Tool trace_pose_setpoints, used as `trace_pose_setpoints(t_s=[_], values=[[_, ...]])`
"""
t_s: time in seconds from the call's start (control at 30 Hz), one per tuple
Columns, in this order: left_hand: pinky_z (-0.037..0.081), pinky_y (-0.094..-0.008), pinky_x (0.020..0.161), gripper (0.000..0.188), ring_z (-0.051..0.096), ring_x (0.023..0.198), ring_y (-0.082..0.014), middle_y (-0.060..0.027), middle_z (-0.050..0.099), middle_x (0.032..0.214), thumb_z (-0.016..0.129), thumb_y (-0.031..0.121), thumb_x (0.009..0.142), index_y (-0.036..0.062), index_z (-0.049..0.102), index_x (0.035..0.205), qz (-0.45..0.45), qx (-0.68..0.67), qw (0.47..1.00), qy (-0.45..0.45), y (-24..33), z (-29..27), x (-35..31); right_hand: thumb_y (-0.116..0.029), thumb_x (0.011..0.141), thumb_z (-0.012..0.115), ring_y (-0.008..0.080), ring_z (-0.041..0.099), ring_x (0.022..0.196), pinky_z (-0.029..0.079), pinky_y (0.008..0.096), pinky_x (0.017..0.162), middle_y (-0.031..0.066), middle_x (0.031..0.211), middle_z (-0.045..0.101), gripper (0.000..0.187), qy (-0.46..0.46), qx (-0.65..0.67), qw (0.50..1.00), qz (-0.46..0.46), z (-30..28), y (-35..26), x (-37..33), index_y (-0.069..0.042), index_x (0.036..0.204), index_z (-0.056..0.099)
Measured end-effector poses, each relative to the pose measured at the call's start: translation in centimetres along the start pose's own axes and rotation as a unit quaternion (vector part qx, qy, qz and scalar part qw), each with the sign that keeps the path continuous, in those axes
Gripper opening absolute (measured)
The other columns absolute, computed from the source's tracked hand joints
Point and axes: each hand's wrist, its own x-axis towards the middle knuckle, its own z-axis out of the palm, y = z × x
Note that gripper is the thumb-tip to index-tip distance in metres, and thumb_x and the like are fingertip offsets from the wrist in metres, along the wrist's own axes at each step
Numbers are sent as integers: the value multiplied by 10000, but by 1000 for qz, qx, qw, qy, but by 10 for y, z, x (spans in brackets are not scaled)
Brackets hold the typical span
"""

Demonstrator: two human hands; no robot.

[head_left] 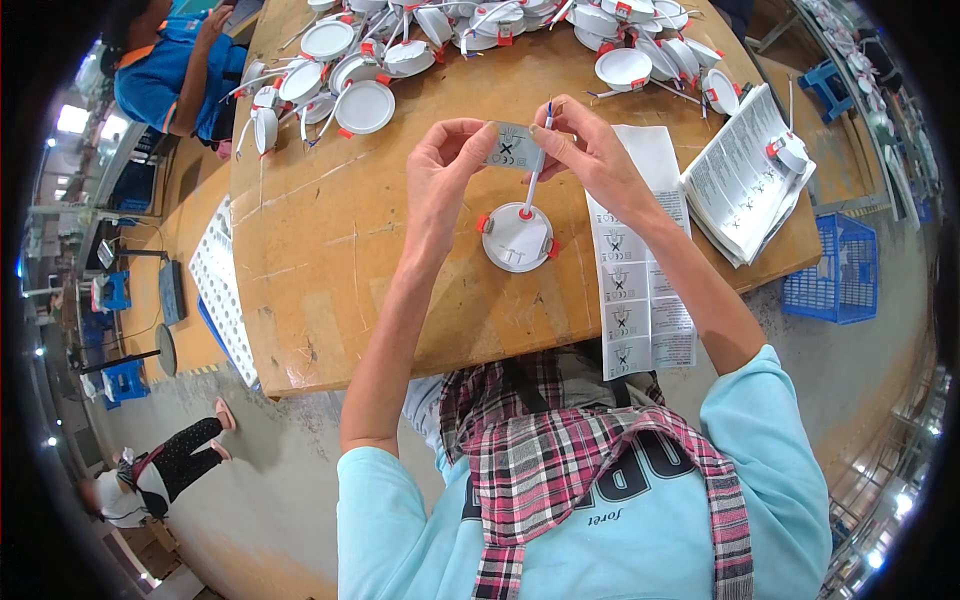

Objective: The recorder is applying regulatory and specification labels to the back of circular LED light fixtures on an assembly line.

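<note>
**Hands peeling label above unlabelled lamp**

Both hands are raised together over the worn wooden tabletop (330, 250). Left hand (442, 165) pinches one end of a small grey rectangular label (512, 147) between thumb and fingers; right hand (592, 150) is closed on the other end, with a thin white-and-blue wire passing by its fingers. Directly below lies a round white downlight lamp with red spring clips (517, 238), back side up, no sticker visible on it. Just right, a long white backing strip of printed labels (640, 270) hangs over the edge, several labels remaining. Beyond it sits a stack of printed leaflets (740, 180). Farthest, a heap of similar white lamps (480, 30) awaits; judged early in the batch.
</note>
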Motion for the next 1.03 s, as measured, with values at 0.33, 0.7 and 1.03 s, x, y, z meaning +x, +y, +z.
trace_pose_setpoints(t_s=[0.33,0.7,1.03], values=[[487,-274,800,187,613,784,-116,-62,663,843,668,182,862,-2,659,900,15,30,999,-11,-4,-6,-7,-211,973,486,157,647,724,530,258,641,86,843,599,195,-10,-3,1000,-6,2,1,0,-19,955,458],[428,-262,751,207,552,733,-95,-34,623,756,652,209,865,21,627,784,4,73,997,28,4,-2,-19,-232,983,462,142,632,665,492,251,608,89,811,610,191,-9,3,1000,16,7,1,0,-43,958,457],[413,-247,767,165,525,750,-80,-8,608,764,639,185,872,40,625,794,29,31,997,58,1,-1,-34,-236,977,472,141,626,663,474,253,614,91,809,616,183,-26,2,999,30,11,-2,-4,-53,981,466]])
